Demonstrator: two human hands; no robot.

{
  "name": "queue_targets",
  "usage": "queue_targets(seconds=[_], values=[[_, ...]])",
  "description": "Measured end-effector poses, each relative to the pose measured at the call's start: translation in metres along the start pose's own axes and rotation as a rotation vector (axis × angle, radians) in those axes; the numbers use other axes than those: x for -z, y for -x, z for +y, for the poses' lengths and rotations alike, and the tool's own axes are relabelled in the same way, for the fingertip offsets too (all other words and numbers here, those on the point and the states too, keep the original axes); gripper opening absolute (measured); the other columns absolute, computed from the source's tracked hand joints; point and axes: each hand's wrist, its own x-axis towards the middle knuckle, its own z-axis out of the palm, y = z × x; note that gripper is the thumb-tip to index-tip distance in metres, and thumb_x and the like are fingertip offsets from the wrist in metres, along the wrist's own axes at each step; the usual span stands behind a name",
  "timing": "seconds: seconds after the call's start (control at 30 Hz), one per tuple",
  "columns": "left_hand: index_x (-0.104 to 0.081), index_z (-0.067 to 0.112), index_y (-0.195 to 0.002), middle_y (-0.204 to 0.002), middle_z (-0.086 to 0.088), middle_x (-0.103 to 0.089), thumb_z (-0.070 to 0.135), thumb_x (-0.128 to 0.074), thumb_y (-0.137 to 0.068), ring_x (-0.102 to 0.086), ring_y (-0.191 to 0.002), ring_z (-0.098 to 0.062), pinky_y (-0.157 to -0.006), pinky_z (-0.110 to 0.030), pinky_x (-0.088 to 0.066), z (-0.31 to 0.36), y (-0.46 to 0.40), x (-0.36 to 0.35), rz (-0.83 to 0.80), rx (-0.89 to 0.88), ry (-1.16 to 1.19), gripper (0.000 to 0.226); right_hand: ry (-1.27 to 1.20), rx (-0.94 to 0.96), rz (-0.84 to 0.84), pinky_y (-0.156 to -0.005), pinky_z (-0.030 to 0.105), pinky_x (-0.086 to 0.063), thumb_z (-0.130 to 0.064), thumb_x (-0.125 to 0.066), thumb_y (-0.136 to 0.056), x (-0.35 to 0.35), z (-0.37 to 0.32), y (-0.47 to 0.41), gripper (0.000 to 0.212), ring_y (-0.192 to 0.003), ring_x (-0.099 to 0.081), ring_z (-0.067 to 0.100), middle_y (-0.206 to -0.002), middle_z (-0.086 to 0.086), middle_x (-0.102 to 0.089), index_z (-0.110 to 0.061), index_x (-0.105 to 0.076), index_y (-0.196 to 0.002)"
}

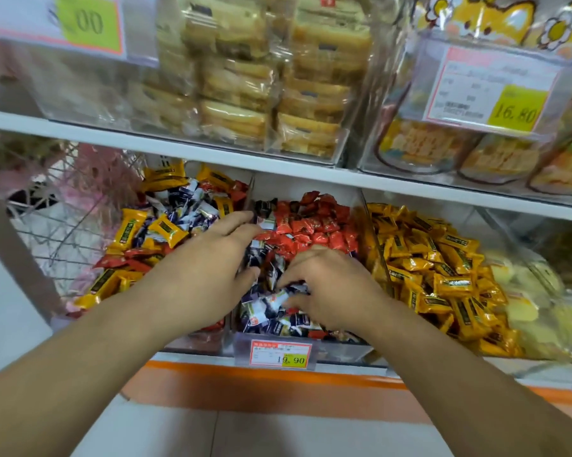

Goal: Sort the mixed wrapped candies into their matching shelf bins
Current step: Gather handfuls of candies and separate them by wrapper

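Both hands are down in the middle bin (340,352), the picking-out step by the look of it. The right hand (327,285) curls its fingers round a clutch of dark-and-white candies (278,298) near the front, while the left hand (208,258) lies flatter, fingers reaching over the divider; whether it holds anything I cannot tell. Red candies (314,222) fill the far end, so those dark ones likely need lifting out next. The left bin (179,206) is a jumble, and yellow candies (436,258) sit sorted on the right.
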Motion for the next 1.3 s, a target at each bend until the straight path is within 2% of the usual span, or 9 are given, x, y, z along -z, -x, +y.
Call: queue_targets(seconds=[0.3, 0.47, 0.6, 0.67, 0.8, 0.93, 1.0, 1.13, 1.3], values=[[-0.025, 0.03, -0.159, -0.168, 0.018, 0.0, 0.042, -0.055, -0.102, -0.049, -0.137, -0.013, -0.117, -0.036, -0.037, -0.002, 0.0, 0.0, -0.013, -0.005, 0.013, 0.065, 0.342, -0.274, 0.228, -0.101, 0.039, -0.048, -0.021, -0.08, -0.084, 0.009, 0.006, 0.0, 0.026, -0.115, -0.055, 0.027, -0.111, 0.001, -0.068, -0.025, -0.077, -0.11], [-0.027, 0.031, -0.159, -0.169, 0.018, 0.0, 0.041, -0.057, -0.101, -0.042, -0.143, -0.014, -0.118, -0.033, -0.037, -0.003, 0.0, -0.002, 0.0, -0.013, 0.017, 0.065, 0.125, -0.114, 0.274, -0.1, 0.033, -0.049, -0.007, -0.079, -0.083, 0.012, 0.0, 0.005, 0.044, -0.114, -0.055, 0.021, -0.117, -0.002, -0.066, -0.023, -0.074, -0.123], [-0.029, 0.031, -0.158, -0.168, 0.018, 0.0, 0.04, -0.058, -0.101, -0.032, -0.15, -0.016, -0.118, -0.033, -0.036, -0.001, -0.001, -0.005, 0.019, -0.022, 0.01, 0.065, -0.322, -0.016, 0.029, -0.075, 0.009, -0.049, -0.009, -0.071, -0.095, 0.009, -0.016, 0.01, 0.026, -0.09, -0.064, -0.003, -0.099, -0.015, -0.071, -0.032, -0.08, -0.106], [-0.029, 0.031, -0.157, -0.169, 0.017, 0.0, 0.039, -0.058, -0.101, -0.033, -0.15, -0.016, -0.118, -0.032, -0.036, 0.0, 0.0, -0.004, 0.016, -0.022, 0.013, 0.064, -0.316, -0.034, -0.072, -0.075, 0.01, -0.051, -0.012, -0.071, -0.097, 0.003, -0.013, 0.01, 0.024, -0.086, -0.067, -0.002, -0.097, -0.012, -0.075, -0.032, -0.081, -0.107], [-0.029, 0.03, -0.157, -0.169, 0.017, 0.001, 0.039, -0.057, -0.102, -0.039, -0.146, -0.015, -0.115, -0.032, -0.039, 0.002, 0.002, -0.002, 0.008, -0.014, 0.009, 0.063, -0.243, -0.133, -0.088, -0.08, 0.024, -0.057, -0.013, -0.073, -0.096, 0.001, 0.004, 0.008, 0.033, -0.086, -0.064, 0.002, -0.105, -0.006, -0.074, -0.034, -0.076, -0.122], [-0.029, 0.029, -0.157, -0.169, 0.016, 0.001, 0.038, -0.058, -0.102, -0.034, -0.149, -0.016, -0.116, -0.032, -0.037, 0.002, 0.002, -0.003, 0.007, -0.016, 0.016, 0.063, -0.198, -0.174, -0.141, -0.09, 0.035, -0.06, -0.017, -0.076, -0.094, -0.001, 0.006, 0.004, 0.042, -0.099, -0.066, 0.013, -0.115, -0.003, -0.069, -0.037, -0.07, -0.131], [-0.03, 0.029, -0.157, -0.169, 0.016, 0.0, 0.039, -0.059, -0.101, -0.035, -0.148, -0.016, -0.116, -0.032, -0.038, 0.002, 0.001, -0.003, 0.01, -0.017, 0.016, 0.063, -0.203, -0.181, -0.159, -0.092, 0.028, -0.056, -0.014, -0.075, -0.095, -0.002, 0.005, 0.002, 0.044, -0.101, -0.063, 0.011, -0.115, -0.007, -0.067, -0.036, -0.069, -0.133], [-0.032, 0.028, -0.156, -0.169, 0.016, 0.0, 0.039, -0.059, -0.101, -0.036, -0.148, -0.016, -0.114, -0.031, -0.038, 0.001, 0.002, -0.003, 0.011, -0.021, 0.015, 0.063, -0.258, -0.178, -0.161, -0.068, 0.003, -0.037, -0.005, -0.074, -0.093, -0.006, 0.005, 0.0, 0.04, -0.091, -0.059, 0.0, -0.109, -0.012, -0.068, -0.029, -0.073, -0.126], [-0.033, 0.028, -0.156, -0.169, 0.016, 0.0, 0.039, -0.059, -0.101, -0.035, -0.149, -0.016, -0.115, -0.032, -0.038, 0.001, 0.002, -0.003, 0.008, -0.02, 0.031, 0.062, -0.365, -0.203, -0.138, -0.065, 0.009, -0.044, -0.003, -0.079, -0.089, -0.001, 0.006, 0.001, 0.039, -0.084, -0.06, 0.002, -0.097, -0.012, -0.065, -0.032, -0.074, -0.115]])
